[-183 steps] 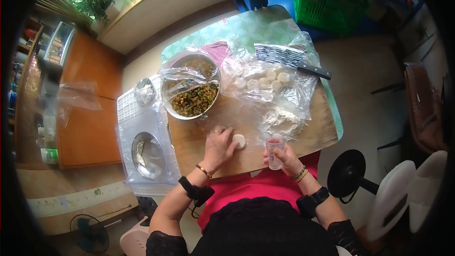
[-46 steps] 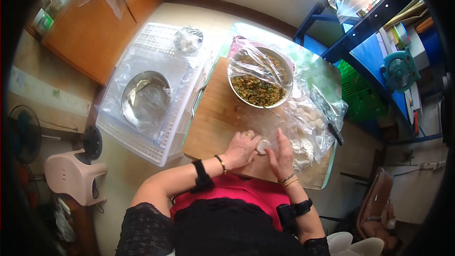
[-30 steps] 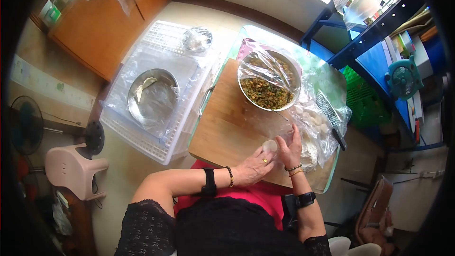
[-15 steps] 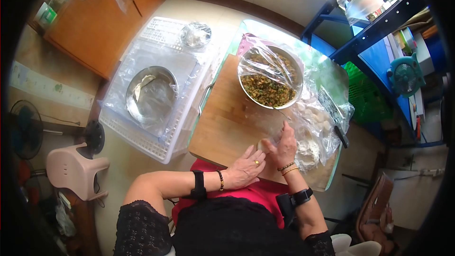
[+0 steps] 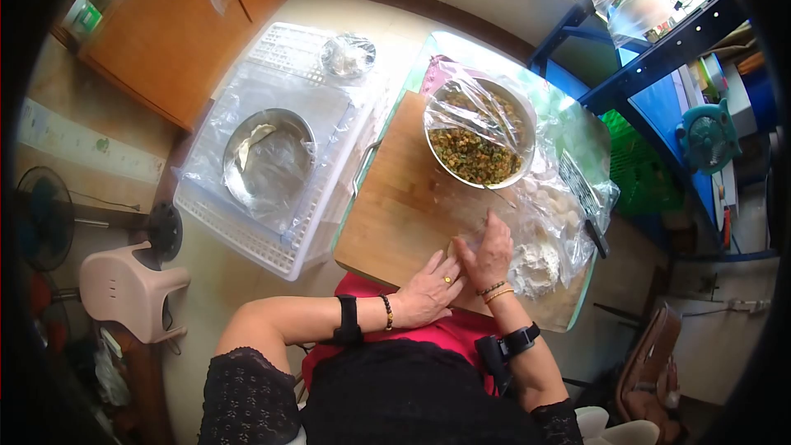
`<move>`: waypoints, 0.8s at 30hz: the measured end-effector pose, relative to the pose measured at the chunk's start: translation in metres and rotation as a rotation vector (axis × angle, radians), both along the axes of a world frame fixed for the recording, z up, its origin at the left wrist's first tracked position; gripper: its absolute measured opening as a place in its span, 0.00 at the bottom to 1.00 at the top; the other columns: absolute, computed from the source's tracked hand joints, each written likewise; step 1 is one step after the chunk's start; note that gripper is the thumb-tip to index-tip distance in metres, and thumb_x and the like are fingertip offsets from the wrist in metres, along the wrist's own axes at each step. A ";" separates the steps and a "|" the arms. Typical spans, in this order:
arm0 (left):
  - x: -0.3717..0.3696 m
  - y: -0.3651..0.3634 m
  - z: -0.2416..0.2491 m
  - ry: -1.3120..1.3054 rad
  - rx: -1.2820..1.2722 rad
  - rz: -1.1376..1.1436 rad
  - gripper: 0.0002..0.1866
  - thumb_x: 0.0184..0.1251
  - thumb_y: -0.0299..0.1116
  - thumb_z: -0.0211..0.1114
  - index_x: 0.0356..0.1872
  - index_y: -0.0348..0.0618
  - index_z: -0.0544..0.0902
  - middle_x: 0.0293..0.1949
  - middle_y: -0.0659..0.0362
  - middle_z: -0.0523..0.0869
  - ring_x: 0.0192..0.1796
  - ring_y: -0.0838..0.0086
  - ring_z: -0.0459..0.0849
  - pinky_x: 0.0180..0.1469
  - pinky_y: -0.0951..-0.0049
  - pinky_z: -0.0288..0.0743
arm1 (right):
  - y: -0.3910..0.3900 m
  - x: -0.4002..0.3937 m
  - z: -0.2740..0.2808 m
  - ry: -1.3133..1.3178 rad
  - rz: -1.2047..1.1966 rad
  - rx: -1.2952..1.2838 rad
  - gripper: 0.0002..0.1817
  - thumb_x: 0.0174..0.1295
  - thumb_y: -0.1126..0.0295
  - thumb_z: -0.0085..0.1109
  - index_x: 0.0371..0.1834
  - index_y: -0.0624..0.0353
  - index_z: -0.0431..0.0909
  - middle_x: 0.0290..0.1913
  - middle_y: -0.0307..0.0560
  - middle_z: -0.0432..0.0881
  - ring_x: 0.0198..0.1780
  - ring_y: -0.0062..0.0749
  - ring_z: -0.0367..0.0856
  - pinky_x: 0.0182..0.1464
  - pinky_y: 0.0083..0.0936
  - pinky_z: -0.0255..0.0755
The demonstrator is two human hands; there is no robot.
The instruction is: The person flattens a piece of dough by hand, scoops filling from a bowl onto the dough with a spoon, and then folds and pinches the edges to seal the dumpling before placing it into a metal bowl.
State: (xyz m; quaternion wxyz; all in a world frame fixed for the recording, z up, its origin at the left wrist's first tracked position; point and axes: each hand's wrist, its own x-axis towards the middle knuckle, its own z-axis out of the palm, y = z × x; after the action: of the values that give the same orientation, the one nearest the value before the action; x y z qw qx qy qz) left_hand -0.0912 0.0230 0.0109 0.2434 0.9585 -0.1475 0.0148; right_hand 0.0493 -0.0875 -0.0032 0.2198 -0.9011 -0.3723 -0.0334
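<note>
Left hand (image 5: 428,292): yours, flat on the board (image 5: 395,214), fingers spread, gripping nothing; fingertips touch the dough.
Right hand (image 5: 488,254): pressed over the dough, fingers together; can't tell if it grips.
Dough (image 5: 452,248): small pale piece between both hands, mostly hidden, at the board's near edge.
Flour (image 5: 535,262): heap at 3 o'clock of right hand, just beside.
Bowl (image 5: 480,142): filling under plastic wrap, 12 o'clock, far end.
Knife (image 5: 582,198): 2 o'clock, on plastic.
Crate (image 5: 272,156): 10 o'clock, metal pan (image 5: 268,161) inside.
</note>
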 end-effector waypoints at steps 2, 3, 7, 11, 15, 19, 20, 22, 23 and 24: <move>-0.001 0.001 0.002 0.005 0.034 0.027 0.38 0.54 0.51 0.70 0.59 0.31 0.74 0.63 0.39 0.70 0.72 0.48 0.62 0.75 0.45 0.49 | -0.001 0.010 -0.006 0.046 -0.027 0.079 0.40 0.53 0.64 0.69 0.67 0.67 0.62 0.54 0.59 0.75 0.53 0.53 0.74 0.54 0.41 0.69; 0.000 0.001 0.006 0.021 0.058 0.050 0.38 0.54 0.51 0.70 0.60 0.31 0.74 0.63 0.39 0.70 0.72 0.48 0.61 0.75 0.46 0.50 | -0.002 0.013 -0.006 0.104 -0.058 0.148 0.39 0.53 0.66 0.69 0.67 0.68 0.62 0.53 0.60 0.75 0.51 0.53 0.75 0.52 0.40 0.70; -0.001 0.000 0.012 0.045 0.088 0.044 0.37 0.55 0.50 0.70 0.59 0.31 0.74 0.63 0.39 0.70 0.73 0.48 0.61 0.75 0.46 0.50 | -0.007 -0.007 0.008 0.063 0.117 0.130 0.41 0.55 0.72 0.66 0.71 0.69 0.58 0.55 0.64 0.74 0.54 0.54 0.76 0.54 0.37 0.72; -0.010 0.003 0.002 0.138 0.074 0.002 0.37 0.56 0.51 0.69 0.59 0.31 0.73 0.62 0.40 0.69 0.72 0.49 0.62 0.75 0.47 0.50 | 0.001 -0.032 0.006 -0.078 0.161 -0.047 0.41 0.57 0.65 0.64 0.73 0.68 0.57 0.56 0.66 0.73 0.57 0.56 0.74 0.59 0.40 0.67; -0.002 0.009 0.012 0.121 -0.033 0.074 0.39 0.59 0.52 0.67 0.62 0.30 0.70 0.64 0.40 0.68 0.72 0.47 0.61 0.75 0.47 0.49 | 0.012 0.007 0.004 0.154 -0.058 -0.056 0.47 0.53 0.56 0.70 0.71 0.68 0.58 0.57 0.60 0.74 0.59 0.50 0.72 0.58 0.40 0.66; 0.015 0.005 0.011 0.099 -0.002 0.203 0.39 0.59 0.52 0.68 0.62 0.29 0.69 0.64 0.39 0.67 0.72 0.46 0.60 0.74 0.47 0.50 | -0.003 0.025 -0.008 0.351 -0.217 0.263 0.43 0.55 0.61 0.70 0.70 0.66 0.60 0.55 0.60 0.75 0.56 0.52 0.75 0.58 0.40 0.68; 0.019 0.003 0.010 0.122 0.010 0.183 0.40 0.58 0.51 0.68 0.62 0.29 0.69 0.65 0.37 0.66 0.72 0.45 0.58 0.74 0.48 0.52 | -0.011 0.026 -0.004 0.381 -0.212 0.277 0.40 0.57 0.64 0.68 0.71 0.66 0.60 0.55 0.61 0.75 0.56 0.53 0.74 0.59 0.41 0.68; 0.023 0.001 0.000 0.072 -0.012 0.122 0.40 0.58 0.51 0.68 0.62 0.28 0.69 0.66 0.36 0.65 0.73 0.46 0.58 0.74 0.49 0.52 | -0.027 0.023 0.005 0.326 -0.164 0.254 0.40 0.58 0.65 0.66 0.72 0.66 0.59 0.56 0.61 0.75 0.56 0.54 0.74 0.59 0.41 0.68; 0.023 0.000 -0.004 0.025 -0.029 0.072 0.40 0.58 0.51 0.68 0.62 0.28 0.69 0.66 0.36 0.64 0.73 0.46 0.58 0.74 0.49 0.52 | -0.035 0.020 0.008 0.277 -0.105 0.233 0.40 0.58 0.67 0.65 0.72 0.66 0.58 0.56 0.62 0.74 0.57 0.54 0.74 0.59 0.41 0.68; 0.021 -0.002 -0.004 0.027 -0.032 0.062 0.40 0.58 0.51 0.68 0.62 0.28 0.69 0.66 0.36 0.64 0.73 0.46 0.58 0.74 0.49 0.52 | -0.040 0.016 0.013 0.277 -0.116 0.231 0.40 0.58 0.67 0.65 0.72 0.66 0.58 0.56 0.62 0.74 0.57 0.54 0.74 0.59 0.41 0.68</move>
State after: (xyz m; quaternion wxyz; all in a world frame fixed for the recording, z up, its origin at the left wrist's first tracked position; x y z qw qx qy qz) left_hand -0.0698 0.0206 0.0070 0.2602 0.9587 -0.1141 0.0119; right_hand 0.0650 -0.1278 0.0097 0.3688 -0.8857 -0.2798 0.0356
